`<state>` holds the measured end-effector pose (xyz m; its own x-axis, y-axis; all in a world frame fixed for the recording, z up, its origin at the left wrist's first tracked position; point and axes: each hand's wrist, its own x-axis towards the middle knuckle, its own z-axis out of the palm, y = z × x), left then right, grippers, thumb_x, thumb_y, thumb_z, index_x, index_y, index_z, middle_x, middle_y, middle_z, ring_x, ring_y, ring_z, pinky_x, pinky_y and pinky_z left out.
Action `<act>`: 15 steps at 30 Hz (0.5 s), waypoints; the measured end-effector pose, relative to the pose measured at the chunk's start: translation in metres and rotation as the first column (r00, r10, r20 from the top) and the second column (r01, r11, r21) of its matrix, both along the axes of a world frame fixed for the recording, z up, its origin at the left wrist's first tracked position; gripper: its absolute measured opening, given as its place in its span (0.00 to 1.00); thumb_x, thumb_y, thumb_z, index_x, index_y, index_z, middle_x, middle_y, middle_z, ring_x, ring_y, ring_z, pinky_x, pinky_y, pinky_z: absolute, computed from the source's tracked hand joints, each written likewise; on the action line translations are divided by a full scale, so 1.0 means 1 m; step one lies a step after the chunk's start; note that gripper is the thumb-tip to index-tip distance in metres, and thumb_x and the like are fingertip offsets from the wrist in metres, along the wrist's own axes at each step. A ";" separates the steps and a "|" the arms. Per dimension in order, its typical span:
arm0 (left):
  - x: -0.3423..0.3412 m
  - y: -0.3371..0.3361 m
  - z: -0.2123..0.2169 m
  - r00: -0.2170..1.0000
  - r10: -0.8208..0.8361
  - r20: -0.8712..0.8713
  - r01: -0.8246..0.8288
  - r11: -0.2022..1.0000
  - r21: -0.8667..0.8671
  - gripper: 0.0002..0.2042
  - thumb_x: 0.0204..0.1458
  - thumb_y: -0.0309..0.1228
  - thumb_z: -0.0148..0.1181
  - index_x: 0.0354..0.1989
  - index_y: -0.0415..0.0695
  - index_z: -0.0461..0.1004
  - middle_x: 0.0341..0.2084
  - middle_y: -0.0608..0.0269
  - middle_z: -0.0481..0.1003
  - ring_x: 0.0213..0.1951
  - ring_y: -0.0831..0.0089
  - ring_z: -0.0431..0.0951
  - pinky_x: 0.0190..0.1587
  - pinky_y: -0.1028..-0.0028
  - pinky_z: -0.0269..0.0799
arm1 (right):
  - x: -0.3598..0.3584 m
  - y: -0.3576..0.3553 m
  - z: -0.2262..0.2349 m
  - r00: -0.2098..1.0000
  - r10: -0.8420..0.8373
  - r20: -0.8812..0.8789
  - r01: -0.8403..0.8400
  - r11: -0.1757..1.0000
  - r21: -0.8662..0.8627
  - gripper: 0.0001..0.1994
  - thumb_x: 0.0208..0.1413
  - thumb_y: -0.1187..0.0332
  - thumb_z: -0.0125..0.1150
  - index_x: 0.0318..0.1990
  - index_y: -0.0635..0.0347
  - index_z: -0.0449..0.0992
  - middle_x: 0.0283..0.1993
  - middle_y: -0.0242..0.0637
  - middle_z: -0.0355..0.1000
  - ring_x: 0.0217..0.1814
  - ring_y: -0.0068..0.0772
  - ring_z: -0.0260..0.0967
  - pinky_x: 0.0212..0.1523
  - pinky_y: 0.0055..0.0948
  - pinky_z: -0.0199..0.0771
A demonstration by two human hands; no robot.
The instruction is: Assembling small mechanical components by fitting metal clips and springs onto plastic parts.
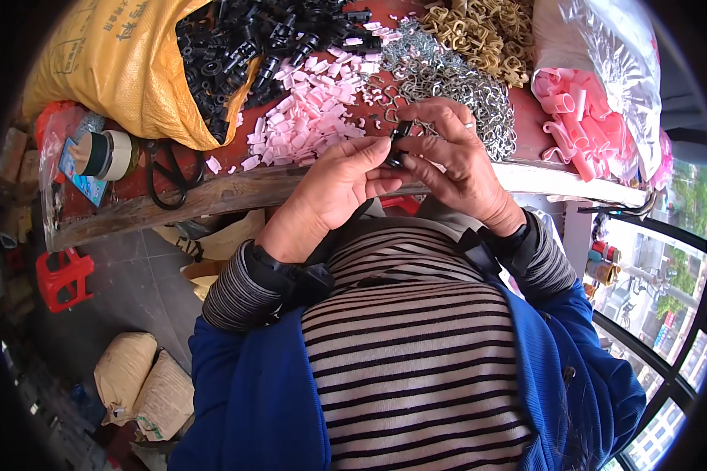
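Both my hands meet over the table's front edge around a small black plastic part [401,135], partly hidden by fingers. My left hand [339,174] pinches it from the left between thumb and fingers. On the other side my right hand [457,161] grips it with thumb and forefinger, the other fingers curled above. Beyond the left hand lies a heap of small pale pink plastic pieces [310,118]. Behind the right hand spreads a pile of bent silvery metal wire pieces [467,98]. Similar black plastic parts [220,47] spill from a yellow woven sack [126,63].
Brass-coloured metal clips [483,31] are heaped at the back. A white bag [605,55] with pink curved plastic parts [580,118] stands at the right. Rolls of tape [118,155] and a black loop [173,177] lie at the left. A red stool [63,279] stands below.
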<state>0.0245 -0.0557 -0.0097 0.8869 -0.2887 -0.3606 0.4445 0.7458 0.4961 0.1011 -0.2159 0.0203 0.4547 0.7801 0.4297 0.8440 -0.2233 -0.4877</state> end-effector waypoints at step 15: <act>-0.005 -0.009 0.004 0.999 -0.015 -0.033 0.016 1.000 0.017 0.10 0.51 0.32 0.46 0.38 0.41 0.64 0.34 0.58 0.70 0.35 0.68 0.72 0.36 0.76 0.70 | -0.007 -0.026 0.008 0.995 0.090 -0.040 -0.094 0.989 -0.112 0.16 0.36 0.62 0.61 0.36 0.54 0.72 0.50 0.44 0.55 0.51 0.46 0.52 0.49 0.42 0.49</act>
<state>0.0198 -0.0646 -0.0061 0.8700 -0.2959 -0.3944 0.4722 0.7304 0.4936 0.0938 -0.2418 0.0278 0.3915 0.8623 0.3211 0.8466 -0.2008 -0.4929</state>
